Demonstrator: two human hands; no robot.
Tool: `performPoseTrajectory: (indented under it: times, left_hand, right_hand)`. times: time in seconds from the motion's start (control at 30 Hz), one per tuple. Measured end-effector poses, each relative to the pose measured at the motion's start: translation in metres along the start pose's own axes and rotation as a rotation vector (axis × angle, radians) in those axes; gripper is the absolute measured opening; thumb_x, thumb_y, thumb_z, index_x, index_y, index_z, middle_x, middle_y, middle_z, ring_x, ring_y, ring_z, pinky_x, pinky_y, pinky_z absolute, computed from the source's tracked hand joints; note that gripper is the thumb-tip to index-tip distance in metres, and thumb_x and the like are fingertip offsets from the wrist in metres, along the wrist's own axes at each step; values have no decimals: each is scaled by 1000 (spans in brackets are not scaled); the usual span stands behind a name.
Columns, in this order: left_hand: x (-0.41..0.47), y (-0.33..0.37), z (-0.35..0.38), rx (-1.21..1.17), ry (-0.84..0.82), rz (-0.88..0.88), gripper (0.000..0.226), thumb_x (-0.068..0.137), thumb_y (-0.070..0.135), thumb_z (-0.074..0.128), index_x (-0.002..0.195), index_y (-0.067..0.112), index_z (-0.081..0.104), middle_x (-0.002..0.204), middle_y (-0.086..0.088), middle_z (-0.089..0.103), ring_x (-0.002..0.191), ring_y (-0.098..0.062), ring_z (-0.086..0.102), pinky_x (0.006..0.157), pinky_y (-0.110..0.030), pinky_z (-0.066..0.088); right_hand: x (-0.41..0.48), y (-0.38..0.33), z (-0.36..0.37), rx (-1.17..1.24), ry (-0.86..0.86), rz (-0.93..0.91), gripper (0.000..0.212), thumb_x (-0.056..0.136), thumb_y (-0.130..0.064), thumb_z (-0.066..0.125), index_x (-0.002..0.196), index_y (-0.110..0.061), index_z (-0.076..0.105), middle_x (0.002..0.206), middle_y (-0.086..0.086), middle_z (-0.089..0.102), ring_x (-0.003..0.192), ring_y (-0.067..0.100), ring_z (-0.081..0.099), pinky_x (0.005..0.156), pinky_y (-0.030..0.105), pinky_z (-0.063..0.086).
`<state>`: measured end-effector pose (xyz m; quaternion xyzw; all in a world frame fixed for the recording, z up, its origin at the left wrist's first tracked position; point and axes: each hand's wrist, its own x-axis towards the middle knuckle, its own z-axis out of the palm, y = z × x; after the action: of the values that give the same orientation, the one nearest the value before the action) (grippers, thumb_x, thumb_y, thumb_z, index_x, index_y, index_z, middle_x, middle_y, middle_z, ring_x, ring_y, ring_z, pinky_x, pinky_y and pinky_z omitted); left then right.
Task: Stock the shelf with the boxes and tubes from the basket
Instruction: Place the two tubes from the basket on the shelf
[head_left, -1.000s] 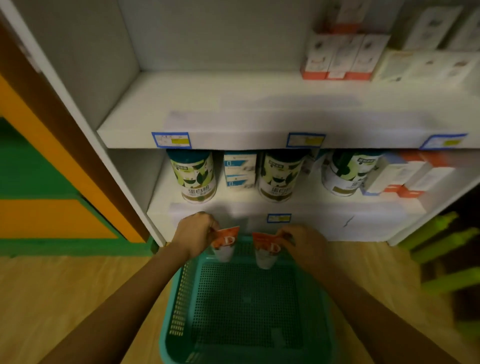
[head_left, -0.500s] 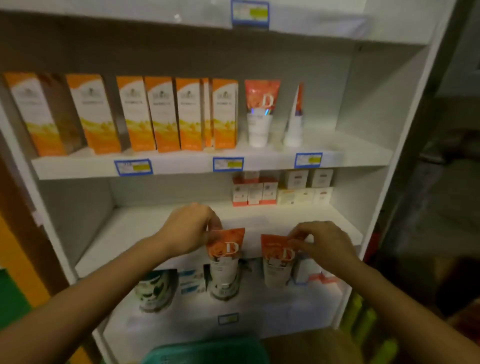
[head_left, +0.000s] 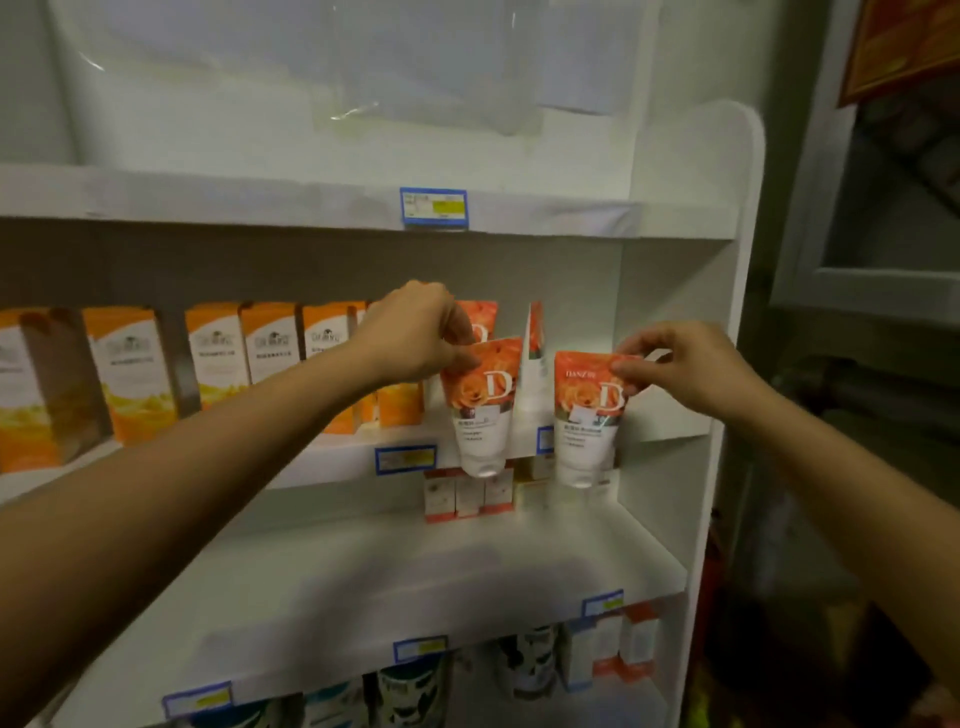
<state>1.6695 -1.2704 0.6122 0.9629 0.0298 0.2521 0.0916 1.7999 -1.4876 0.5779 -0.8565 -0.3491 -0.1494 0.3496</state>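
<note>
My left hand pinches the crimped top of an orange-and-white tube that hangs cap down in front of the shelf edge. My right hand pinches the top of a second, matching tube a little to the right. Behind them on the white shelf stand two more tubes, one partly hidden by my left hand and one edge-on. A row of orange boxes fills the shelf's left part. The basket is out of view.
The shelf unit's right side panel stands close to my right hand. Small red-and-white boxes sit at the back of the shelf below. Cans and boxes fill the lowest visible shelf. Blue price tags line the shelf edges.
Both hands lifted the two tubes out of the basket and raised them from the lower shelves to the shelf with the orange boxes. The view tilted up and the basket left the frame.
</note>
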Motion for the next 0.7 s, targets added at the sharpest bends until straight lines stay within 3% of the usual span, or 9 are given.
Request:
performPoseTrajectory:
  times: [0.1, 0.3, 0.5, 0.7]
  left_hand:
    - [24, 3, -1, -24, 45, -49, 26, 80, 26, 68, 102, 11, 71, 103, -6, 73, 87, -17, 66, 85, -42, 56]
    - [50, -1, 17, 2, 134, -114, 29, 84, 27, 64, 108, 12, 69, 109, -6, 71, 98, -20, 65, 83, -34, 52]
    - [70, -5, 34, 26, 164, -144, 28, 86, 26, 62, 110, 12, 68, 111, -7, 70, 99, -20, 65, 77, -30, 48]
    - [87, -7, 51, 74, 194, -161, 28, 87, 28, 61, 111, 14, 67, 109, -7, 70, 98, -21, 65, 82, -34, 52]
  right_hand:
    - [25, 4, -3, 14, 92, 47, 15, 84, -23, 64, 96, -14, 66, 81, -2, 65, 75, 13, 67, 77, 28, 51]
    - [58, 16, 13, 13, 236, 125, 18, 84, -19, 63, 100, -9, 67, 86, 3, 63, 69, 11, 60, 76, 31, 51]
    - [84, 19, 16, 0, 295, 174, 23, 83, -19, 65, 103, -8, 68, 100, 11, 69, 93, 23, 64, 89, 39, 52]
    - [99, 15, 31, -6, 313, 184, 24, 83, -15, 65, 106, -5, 68, 107, 15, 69, 97, 26, 65, 89, 36, 51]
